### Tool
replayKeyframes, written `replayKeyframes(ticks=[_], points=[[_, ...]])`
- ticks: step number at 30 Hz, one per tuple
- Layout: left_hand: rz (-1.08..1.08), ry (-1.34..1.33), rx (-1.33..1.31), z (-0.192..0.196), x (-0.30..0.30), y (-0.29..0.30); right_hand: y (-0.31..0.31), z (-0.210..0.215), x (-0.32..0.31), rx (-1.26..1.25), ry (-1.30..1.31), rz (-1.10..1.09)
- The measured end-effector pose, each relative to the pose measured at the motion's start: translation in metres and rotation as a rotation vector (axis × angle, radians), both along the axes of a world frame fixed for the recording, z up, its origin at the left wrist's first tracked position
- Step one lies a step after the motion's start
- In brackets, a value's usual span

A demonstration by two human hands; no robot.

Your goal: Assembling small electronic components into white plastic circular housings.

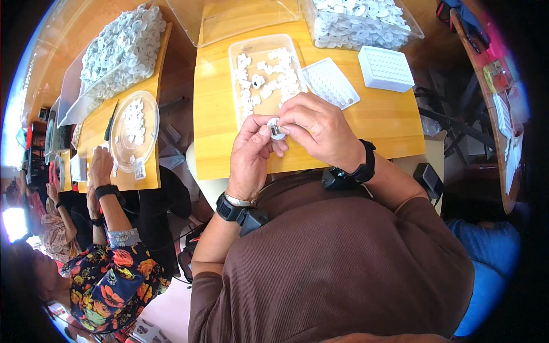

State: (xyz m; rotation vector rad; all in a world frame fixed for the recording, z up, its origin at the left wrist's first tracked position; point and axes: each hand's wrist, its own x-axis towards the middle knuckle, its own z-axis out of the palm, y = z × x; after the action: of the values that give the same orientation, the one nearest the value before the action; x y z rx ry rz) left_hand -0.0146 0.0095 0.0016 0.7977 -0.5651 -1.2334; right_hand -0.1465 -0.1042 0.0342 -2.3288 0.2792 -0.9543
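My left hand [251,154] and my right hand [317,128] meet above the near edge of the yellow wooden table [377,120]. Together they pinch one small white round part with a dark metal centre [276,128]; the fingers of both hands close on it. Just beyond my hands lies a clear rectangular plastic tray [235,54] holding several loose small white parts. Each wrist wears a dark band with a small black device.
A white gridded tray [330,83] lies right of the clear tray, a white gridded block [386,68] further right. A clear bin of white parts [360,23] stands at the back. At the left, another person's hand [102,166] rests by a round clear tray [134,131].
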Motion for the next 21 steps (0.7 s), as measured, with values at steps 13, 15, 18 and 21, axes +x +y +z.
replayKeyframes(ticks=[13,15,18,21], points=[[0.016,-0.072,0.076,0.001,-0.002,-0.002,0.0,-0.01,0.0,0.189,0.019,-0.005],[0.024,-0.084,0.085,0.002,-0.003,-0.002,0.001,-0.012,0.0,0.244,0.013,-0.001],[0.024,-0.102,0.081,0.002,-0.003,-0.002,0.002,-0.013,-0.001,0.603,0.033,-0.001],[0.023,-0.114,0.08,0.002,-0.003,-0.001,0.0,-0.011,-0.002,0.796,0.037,0.093]])
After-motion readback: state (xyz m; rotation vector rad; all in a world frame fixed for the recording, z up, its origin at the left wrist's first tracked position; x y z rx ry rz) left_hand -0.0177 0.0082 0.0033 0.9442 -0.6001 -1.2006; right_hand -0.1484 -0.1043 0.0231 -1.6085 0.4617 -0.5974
